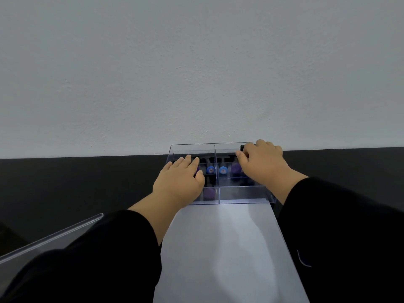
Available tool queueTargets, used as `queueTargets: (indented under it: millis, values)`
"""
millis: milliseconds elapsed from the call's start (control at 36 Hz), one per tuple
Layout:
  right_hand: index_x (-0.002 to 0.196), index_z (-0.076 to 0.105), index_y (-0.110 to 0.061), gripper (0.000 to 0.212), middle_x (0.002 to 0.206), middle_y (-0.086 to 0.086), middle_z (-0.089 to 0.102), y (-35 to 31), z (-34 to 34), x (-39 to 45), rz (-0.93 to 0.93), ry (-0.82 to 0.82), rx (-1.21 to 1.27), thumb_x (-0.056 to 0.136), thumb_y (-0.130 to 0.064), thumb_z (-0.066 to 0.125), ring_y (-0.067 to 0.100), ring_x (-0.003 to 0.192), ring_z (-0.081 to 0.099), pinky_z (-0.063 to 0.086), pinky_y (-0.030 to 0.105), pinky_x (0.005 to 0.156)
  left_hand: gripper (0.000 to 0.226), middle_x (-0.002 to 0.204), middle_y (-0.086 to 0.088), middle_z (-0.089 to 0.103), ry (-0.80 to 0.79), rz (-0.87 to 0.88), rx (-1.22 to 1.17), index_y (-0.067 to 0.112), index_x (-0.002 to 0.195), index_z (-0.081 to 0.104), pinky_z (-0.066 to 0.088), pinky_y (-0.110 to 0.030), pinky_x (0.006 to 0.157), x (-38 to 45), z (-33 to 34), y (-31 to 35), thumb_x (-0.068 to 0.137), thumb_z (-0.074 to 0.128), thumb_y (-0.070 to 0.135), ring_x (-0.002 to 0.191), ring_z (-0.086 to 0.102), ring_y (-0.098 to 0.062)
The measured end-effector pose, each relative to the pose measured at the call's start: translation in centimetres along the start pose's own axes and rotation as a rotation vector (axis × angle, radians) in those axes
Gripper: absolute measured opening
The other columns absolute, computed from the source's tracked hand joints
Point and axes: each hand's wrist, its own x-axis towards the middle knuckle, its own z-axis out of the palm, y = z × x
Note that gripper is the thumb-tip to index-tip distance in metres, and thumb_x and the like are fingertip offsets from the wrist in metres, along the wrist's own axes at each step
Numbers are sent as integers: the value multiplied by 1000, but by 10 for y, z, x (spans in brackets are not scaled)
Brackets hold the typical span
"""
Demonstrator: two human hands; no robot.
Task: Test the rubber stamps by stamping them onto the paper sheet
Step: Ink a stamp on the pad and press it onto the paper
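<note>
The paper lies flat on the dark table, a smooth pale sheet reaching from the near edge up to the box, whose front wall touches its far end. The box is clear hard plastic, thin-walled and split into compartments, and the stamps sit inside: two with round blue caps, purple ones beside and in front of them, and dark ones behind. A clear lid leans at the left, well apart.

The left hand rests on the box's left half, fingers straight and holding nothing. The right hand is curled at the far right corner around a small black stamp; most of it is hidden, so its shape cannot be told.

The likely risks: the light, slick box could slide or tip under uneven hand pressure, spilling stamps onto the paper and leaving stray marks. The thin sheet could shift or crease if the box drags on it. A small stamp pinched at its tip may slip
</note>
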Motion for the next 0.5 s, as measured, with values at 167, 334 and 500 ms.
queueTargets:
  millis: [167, 334, 500]
  values:
    - [112, 51, -14, 30, 108, 8, 52, 0, -2, -1, 10, 34, 41, 97, -35, 36, 23, 98, 46, 35, 36, 87, 53, 161, -3, -1, -46, 2, 8, 20, 153, 3, 0, -37, 118, 0, -3, 0, 103, 14, 31, 147, -1, -18]
    - [112, 50, -17, 24, 109, 7, 53, -1, -6, -2, 39, -15, 42, 93, -28, 41, 23, 98, 47, 35, 36, 88, 53, 160, -6, -3, -97, 2, 17, 18, 153, 2, 1, -40, 118, 1, -9, 3, 103, 14, 31, 147, -2, -22]
    - [111, 50, -22, 21, 111, 5, 54, 1, -13, 1, 48, -88, 60, 92, -21, 42, 25, 102, 49, 30, 38, 92, 53, 160, -10, 6, -122, -12, 24, 15, 152, 10, 12, -44, 117, 4, -16, 5, 103, 19, 32, 146, 9, -27]
